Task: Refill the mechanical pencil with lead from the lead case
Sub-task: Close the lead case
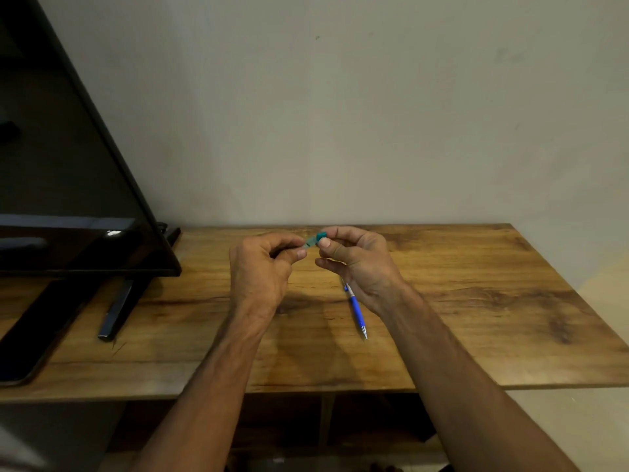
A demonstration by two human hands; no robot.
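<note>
Both hands are up over the bench and meet on the case. The left hand pinches the clear end of the case, thumb and forefinger clamped on it, the other fingers curled in. The right hand pinches the teal cap end, thumb on the near side, with the lower fingers loosely curled beneath. The case sits between the two sets of fingertips, off the bench and roughly level, cap toward the right hand. Cap seated or partly pulled off: cannot tell, too small.

The pencil is blue with a metal tip. It lies free on the bench just below the right hand, by the wrist. Its back end is hidden behind that hand and its tip points toward the person.

A TV with a black screen stands well to the left of the left hand. Its foot rests on the bench on that side, with a dark bar further left still. A plain wall lies beyond both hands. Under the near bench edge, between the forearms, there is a dark shelf opening.
</note>
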